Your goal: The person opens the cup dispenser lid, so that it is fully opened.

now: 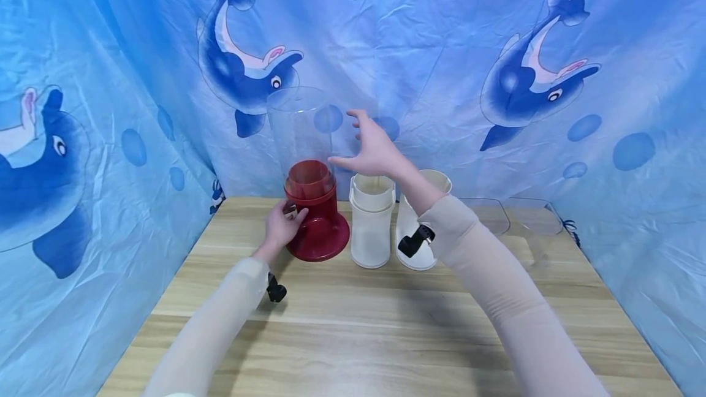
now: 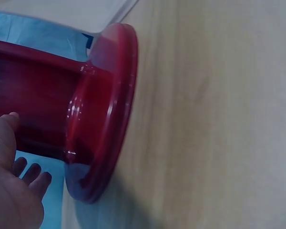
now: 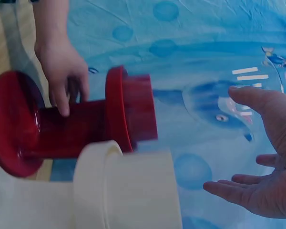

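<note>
A glossy red stand (image 1: 317, 234) with a wide round foot and a collar stands upright at the back left of the table. From its top rises a tall clear cylinder (image 1: 292, 133), fitted around the red inner ring. My left hand (image 1: 280, 225) holds the stand's column low down, thumb in front and fingers at the far left side. Beside the clear cylinder's right wall, my right hand (image 1: 372, 147) is raised with thumb and fingers spread, nothing in its grasp. The right wrist view shows those fingers (image 3: 229, 191) apart, close to the cylinder.
Two white stands (image 1: 371, 234) (image 1: 410, 231) stand right of the red one, the farther partly hidden by my right forearm. Clear containers (image 1: 532, 219) lie at the back right. A blue dolphin-print curtain (image 1: 419, 35) hangs around the wooden table (image 1: 353, 336).
</note>
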